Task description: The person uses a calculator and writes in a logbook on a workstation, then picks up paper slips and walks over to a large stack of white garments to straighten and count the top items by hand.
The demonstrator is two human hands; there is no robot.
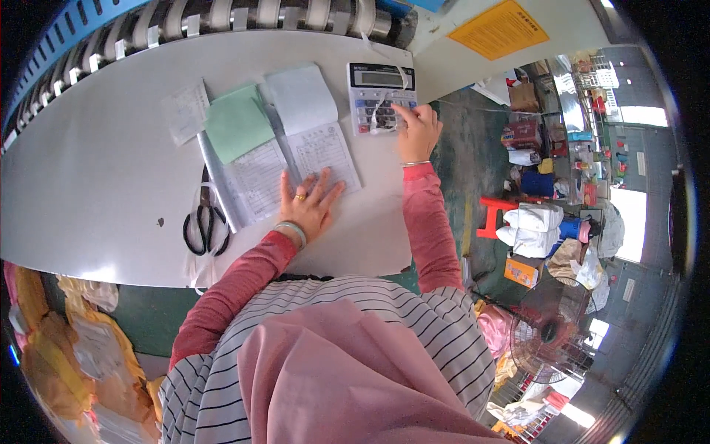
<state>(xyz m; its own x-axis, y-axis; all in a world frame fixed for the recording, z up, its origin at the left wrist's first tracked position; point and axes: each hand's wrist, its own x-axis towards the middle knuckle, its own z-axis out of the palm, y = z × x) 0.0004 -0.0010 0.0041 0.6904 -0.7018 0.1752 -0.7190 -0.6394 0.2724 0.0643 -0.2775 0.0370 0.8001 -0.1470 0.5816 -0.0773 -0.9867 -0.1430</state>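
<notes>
My left hand (309,206) lies with fingers spread on the lower part of a handwritten pad (325,152), whose blank white page is folded up. Beside it on the left is a second written pad (255,181) with a green sheet (238,126) turned back over its top. My right hand (419,135) is at the right edge of a calculator (381,78), index finger stretched over the keys, other fingers partly curled, with nothing visibly held. A thin white strip lies across the calculator. Black-handled scissors (205,222) rest left of the pads.
The pale table (96,185) has a curved near edge. A slip in a clear sleeve (186,112) lies near the pads. Metal rollers (214,18) run along the far side. To the right on the floor are a red stool (489,217), white bundles (532,228) and a fan (547,331).
</notes>
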